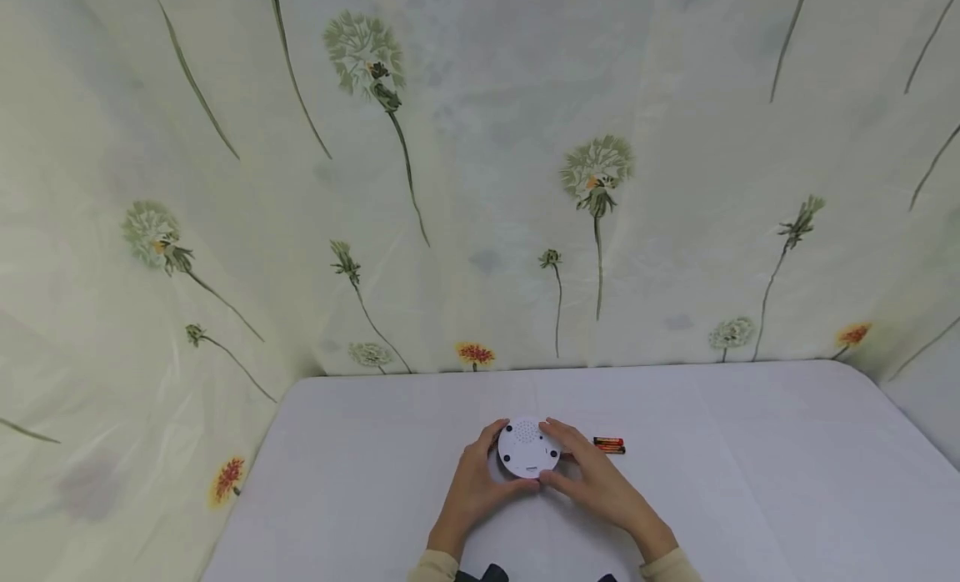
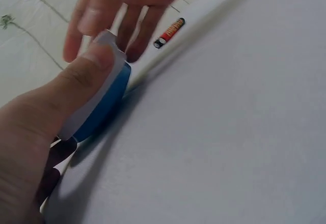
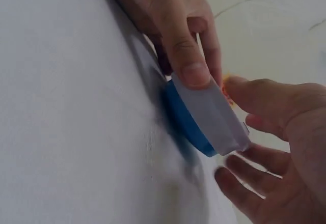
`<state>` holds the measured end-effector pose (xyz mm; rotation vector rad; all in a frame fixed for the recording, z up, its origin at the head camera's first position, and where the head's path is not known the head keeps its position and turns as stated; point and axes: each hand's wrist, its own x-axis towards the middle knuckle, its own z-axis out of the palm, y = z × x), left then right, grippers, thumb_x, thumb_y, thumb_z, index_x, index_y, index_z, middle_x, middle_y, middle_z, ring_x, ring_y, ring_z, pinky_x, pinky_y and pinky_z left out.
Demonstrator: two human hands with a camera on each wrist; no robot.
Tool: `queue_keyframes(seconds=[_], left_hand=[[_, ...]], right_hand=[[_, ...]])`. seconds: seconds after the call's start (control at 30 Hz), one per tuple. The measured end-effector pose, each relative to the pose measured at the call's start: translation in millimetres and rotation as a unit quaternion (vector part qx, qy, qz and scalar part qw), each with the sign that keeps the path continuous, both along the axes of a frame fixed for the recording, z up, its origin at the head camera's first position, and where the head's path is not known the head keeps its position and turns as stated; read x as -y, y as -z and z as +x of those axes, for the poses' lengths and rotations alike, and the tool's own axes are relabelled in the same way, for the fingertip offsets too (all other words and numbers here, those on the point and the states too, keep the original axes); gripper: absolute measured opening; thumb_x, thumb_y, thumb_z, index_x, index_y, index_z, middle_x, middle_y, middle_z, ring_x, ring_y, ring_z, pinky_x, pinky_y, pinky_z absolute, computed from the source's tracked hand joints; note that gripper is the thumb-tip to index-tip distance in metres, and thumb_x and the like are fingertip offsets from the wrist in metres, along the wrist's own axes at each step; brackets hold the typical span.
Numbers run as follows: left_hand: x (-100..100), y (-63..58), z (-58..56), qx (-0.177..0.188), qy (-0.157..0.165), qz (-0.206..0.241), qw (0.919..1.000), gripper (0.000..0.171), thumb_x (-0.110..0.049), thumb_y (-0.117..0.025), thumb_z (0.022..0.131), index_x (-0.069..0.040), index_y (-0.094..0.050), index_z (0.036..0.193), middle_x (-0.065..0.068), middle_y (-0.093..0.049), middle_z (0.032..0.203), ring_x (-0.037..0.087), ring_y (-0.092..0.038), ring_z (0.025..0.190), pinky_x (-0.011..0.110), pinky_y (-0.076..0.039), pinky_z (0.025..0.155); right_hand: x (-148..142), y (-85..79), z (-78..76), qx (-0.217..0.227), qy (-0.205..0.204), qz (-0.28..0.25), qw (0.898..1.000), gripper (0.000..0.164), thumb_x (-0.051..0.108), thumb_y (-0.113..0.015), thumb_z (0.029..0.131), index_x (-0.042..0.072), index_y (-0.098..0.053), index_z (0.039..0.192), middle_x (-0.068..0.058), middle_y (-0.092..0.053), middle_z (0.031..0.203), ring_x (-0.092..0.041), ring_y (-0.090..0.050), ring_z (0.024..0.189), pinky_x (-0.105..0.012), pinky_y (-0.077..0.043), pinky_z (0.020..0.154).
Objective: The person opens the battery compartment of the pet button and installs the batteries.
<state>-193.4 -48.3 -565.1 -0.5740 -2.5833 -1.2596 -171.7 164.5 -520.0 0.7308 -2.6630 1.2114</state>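
Note:
A round, white-and-blue device is held over the table with its white face up. That face has a patch of small holes and several dark feet; the blue side faces down. My left hand grips its left side, thumb on the white rim and fingers around the far edge. At the device's right side my right hand has its fingers spread and loosely extended, close to the rim; firm contact is not plain. Two red-and-black batteries lie just beyond the right hand.
A white cloth covers the table, whose far edge meets a flower-printed curtain. The curtain also hangs along the left side. Dark objects show at the bottom edge between the sleeves.

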Motion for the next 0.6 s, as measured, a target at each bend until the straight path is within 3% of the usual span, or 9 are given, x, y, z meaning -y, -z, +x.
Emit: queue_keyframes(seconds=[0.17,0.37,0.6], left_hand=[[-2,-1.9,-1.8,0.003,-0.007,-0.016,0.9998,0.096,-0.063,-0.075,0.064,-0.016,-0.042,0.141,-0.001,-0.055,0.137,0.019,-0.055,0.122,0.044,-0.045,0.099],[3,-2.5,-3.0,-0.006,-0.022,-0.018,0.9996,0.094,-0.063,-0.075,0.063,-0.019,-0.044,0.14,-0.002,-0.056,0.136,0.022,-0.057,0.118,0.046,-0.046,0.096],[-2,-2.4,0.7,0.021,-0.017,-0.015,0.9995,0.096,-0.067,-0.074,0.06,-0.023,-0.043,0.14,-0.004,-0.054,0.138,0.022,-0.056,0.118,0.045,-0.046,0.096]], right_hand=[[5,-1.9,-2.4,-0.063,0.016,0.005,0.998,0.039,0.018,-0.071,0.084,0.012,-0.061,0.121,-0.007,-0.052,0.137,-0.025,-0.049,0.127,-0.039,-0.046,0.097],[18,1.1,-6.0,-0.135,0.012,0.014,0.991,0.023,0.013,-0.074,0.08,0.013,-0.069,0.103,-0.004,-0.064,0.119,-0.032,-0.053,0.121,-0.043,-0.042,0.1],[20,-10.5,-4.5,-0.16,0.057,0.11,0.979,0.02,0.022,-0.081,0.072,0.018,-0.072,0.09,0.005,-0.068,0.105,-0.019,-0.061,0.108,-0.037,-0.052,0.087]])
